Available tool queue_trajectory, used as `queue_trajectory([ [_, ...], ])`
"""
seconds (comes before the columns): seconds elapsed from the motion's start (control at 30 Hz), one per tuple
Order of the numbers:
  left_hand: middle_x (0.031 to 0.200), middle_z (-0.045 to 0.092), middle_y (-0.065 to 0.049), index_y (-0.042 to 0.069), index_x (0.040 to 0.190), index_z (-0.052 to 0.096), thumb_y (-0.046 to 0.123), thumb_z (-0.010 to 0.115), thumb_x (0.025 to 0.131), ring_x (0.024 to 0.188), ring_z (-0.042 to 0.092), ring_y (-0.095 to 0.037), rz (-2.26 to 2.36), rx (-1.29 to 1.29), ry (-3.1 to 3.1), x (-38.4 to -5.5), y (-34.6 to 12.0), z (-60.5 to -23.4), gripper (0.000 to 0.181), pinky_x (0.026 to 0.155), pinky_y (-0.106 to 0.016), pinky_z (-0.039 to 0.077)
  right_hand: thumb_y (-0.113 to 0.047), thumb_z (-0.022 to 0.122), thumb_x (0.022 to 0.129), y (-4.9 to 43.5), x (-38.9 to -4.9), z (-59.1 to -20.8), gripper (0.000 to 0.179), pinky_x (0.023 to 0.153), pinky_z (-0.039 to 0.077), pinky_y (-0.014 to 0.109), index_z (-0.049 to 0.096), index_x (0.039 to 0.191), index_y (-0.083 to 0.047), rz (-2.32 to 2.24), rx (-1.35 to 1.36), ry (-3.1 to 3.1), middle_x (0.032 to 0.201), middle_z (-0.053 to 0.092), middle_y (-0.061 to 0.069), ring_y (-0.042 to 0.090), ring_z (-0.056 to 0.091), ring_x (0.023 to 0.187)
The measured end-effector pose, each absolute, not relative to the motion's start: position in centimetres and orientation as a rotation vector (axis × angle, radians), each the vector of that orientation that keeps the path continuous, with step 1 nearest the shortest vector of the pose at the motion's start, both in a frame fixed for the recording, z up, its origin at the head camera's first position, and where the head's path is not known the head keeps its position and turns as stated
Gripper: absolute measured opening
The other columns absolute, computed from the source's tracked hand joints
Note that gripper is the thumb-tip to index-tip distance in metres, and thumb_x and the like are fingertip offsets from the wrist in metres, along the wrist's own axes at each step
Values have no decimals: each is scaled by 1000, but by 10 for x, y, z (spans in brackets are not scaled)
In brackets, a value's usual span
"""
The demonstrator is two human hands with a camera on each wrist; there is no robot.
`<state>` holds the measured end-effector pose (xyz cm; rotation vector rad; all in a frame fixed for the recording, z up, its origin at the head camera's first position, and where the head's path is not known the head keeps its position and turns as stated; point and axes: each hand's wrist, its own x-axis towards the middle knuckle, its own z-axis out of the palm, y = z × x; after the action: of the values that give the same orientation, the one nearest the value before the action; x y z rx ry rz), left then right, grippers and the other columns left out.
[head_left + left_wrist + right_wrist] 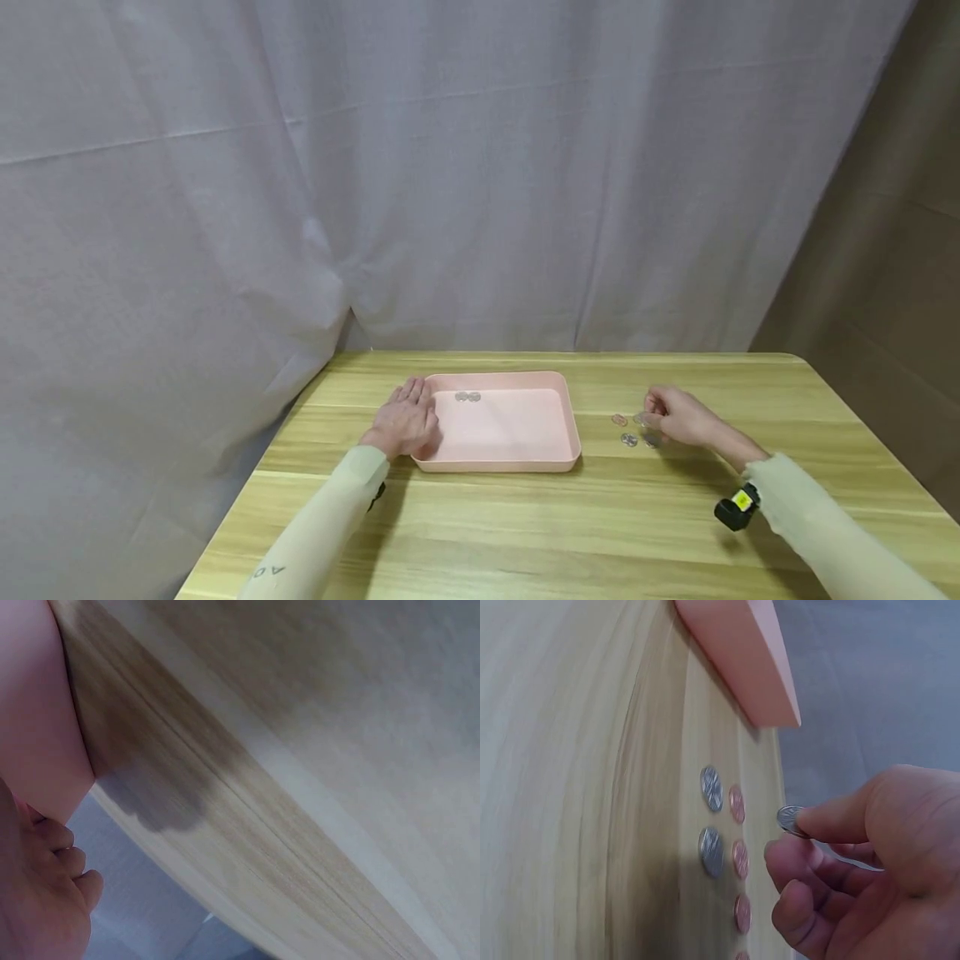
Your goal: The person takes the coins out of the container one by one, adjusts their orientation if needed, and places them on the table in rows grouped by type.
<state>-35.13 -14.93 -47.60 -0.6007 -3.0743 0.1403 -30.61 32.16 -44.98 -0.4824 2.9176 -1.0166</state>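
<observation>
My left hand grips the left wall of a shallow pink tray, thumb on the inner side. In the left wrist view its curled fingers show beside the tray's outer wall. Two coins lie inside the tray near its far left. To the tray's right, my right hand pinches a silver coin between thumb and index finger, above the table. Below it lie two silver coins and a row of several copper coins.
The wooden table has a rounded far right corner. Grey curtain hangs behind its far edge and along the left. A darker drape stands at the right. A black wrist camera sits under the right sleeve.
</observation>
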Motion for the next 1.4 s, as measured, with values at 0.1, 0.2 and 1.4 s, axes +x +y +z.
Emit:
queue_trajectory([
  [0.1,163,21,-18,-1,155,21,33,20,105,152,19,-32,153,-604,-3071,-351,-150,-477,60,126,-44,19,-4,62,90,328,-305,-455,11,47,42,23,53,83,-4,-991,-452,2914,67,51,1,12,51,55],
  [0.2,163,21,-18,-1,155,21,33,20,105,152,19,-32,141,-603,-3075,-351,-150,-478,60,126,-44,19,-3,62,90,335,-303,-460,11,44,41,22,53,84,-3,-989,-404,2872,66,50,2,13,51,53],
  [1.4,162,22,-18,-1,155,20,33,20,106,152,20,-32,163,-598,-3067,-350,-150,-475,60,125,-44,20,-8,57,95,358,-306,-469,10,41,40,22,55,85,-5,-891,-359,2913,74,58,6,13,48,53],
])
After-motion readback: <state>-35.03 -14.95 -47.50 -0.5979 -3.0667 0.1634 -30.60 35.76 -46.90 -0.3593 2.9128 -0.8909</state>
